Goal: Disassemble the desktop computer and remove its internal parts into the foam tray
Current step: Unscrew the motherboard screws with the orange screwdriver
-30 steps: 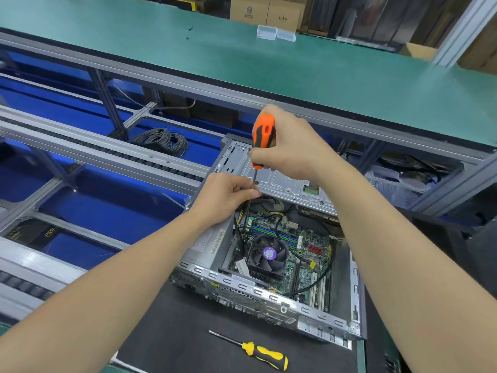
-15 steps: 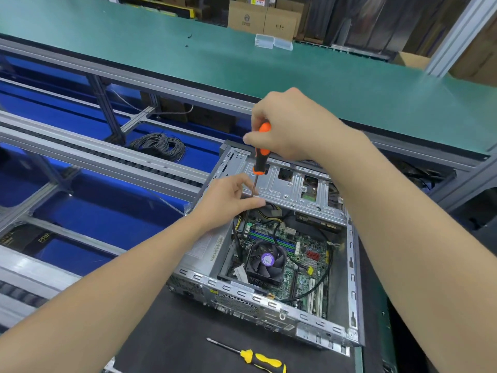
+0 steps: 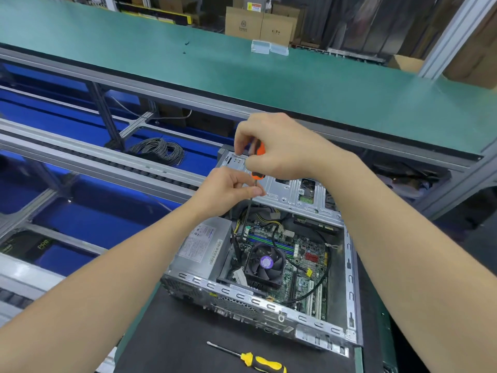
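Green matting covers the long bench top [image 3: 188,65] on the far side. It is framed by grey aluminium rails [image 3: 80,157] over blue conveyor beds [image 3: 53,114], where a coil of grey cable [image 3: 158,150] lies. Brown cardboard boxes [image 3: 243,22] stand behind the bench, and two clear plastic boxes [image 3: 269,47] sit on its far edge.

Close by, a black mat [image 3: 174,345] carries the silver metal desktop computer case [image 3: 269,308]. Its lid is off, with a black cooler fan [image 3: 266,262] and a grey power supply [image 3: 201,246] in place inside.

The right hand [image 3: 285,149] curls its fingers round the handle of an orange-handled screwdriver [image 3: 259,150], held upright above the case's far left corner. The left hand [image 3: 228,189] pinches the tool's thin shaft between thumb and fingertips, just below the handle. A yellow-and-black screwdriver [image 3: 258,360] lies on the mat in front of the case, apart from it.

The fan hub bears a round purple sticker and the power supply a white printed label, both too small to read. A black box [image 3: 32,246] under the left rails shows pale letters beginning "PR". One cardboard box has a round logo, unreadable.
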Available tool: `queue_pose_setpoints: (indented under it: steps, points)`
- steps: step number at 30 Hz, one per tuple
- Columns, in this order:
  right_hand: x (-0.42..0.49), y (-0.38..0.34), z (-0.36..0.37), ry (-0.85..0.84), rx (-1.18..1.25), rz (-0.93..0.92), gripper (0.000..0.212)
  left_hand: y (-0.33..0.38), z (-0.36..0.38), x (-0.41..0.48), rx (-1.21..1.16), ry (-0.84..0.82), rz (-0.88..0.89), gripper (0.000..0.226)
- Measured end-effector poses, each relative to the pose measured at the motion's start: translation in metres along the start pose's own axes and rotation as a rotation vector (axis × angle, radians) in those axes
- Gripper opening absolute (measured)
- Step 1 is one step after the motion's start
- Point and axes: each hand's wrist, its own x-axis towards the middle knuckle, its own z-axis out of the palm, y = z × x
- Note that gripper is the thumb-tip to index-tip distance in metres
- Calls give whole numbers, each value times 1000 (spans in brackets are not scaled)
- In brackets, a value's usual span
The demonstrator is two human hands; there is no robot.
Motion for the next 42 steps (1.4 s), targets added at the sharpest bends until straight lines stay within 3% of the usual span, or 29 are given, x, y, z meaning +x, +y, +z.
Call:
queue_pose_setpoints:
  steps: [2, 5, 10, 14, 17, 20, 23, 32, 38, 42]
  points:
    - [1, 0, 6, 84, -112, 45, 17, -3, 3, 1, 21, 45, -17, 9]
    - [2, -3, 12, 191, -295, 209, 41, -8, 9, 2, 19, 79, -65, 19]
    - [9, -4, 10, 145, -174, 254, 48, -18, 15, 5, -103, 110, -152, 51]
    - [12, -10, 11, 141, -153, 299, 54, -15, 17, 7, 15, 143, -164, 60]
    - [13, -11, 10, 96, -142, 263, 32, -10, 13, 5, 12, 86, -112, 56]
    - [9, -9, 3, 33, -73, 198, 2, -5, 0, -1, -9, -62, -8, 28]
    - [5, -6, -6, -55, -30, 181, 16, -2, -14, -3, -48, -131, 37, 13]
    - [4, -6, -17, -251, -15, 108, 33, 3, -20, -2, 44, -264, 74, 18]
    - [2, -4, -2, -43, -71, 105, 8, -1, -7, -4, 165, -66, 100, 14]
    - [5, -7, 8, 165, -268, 192, 27, -5, -2, -6, 135, 26, 80, 12]
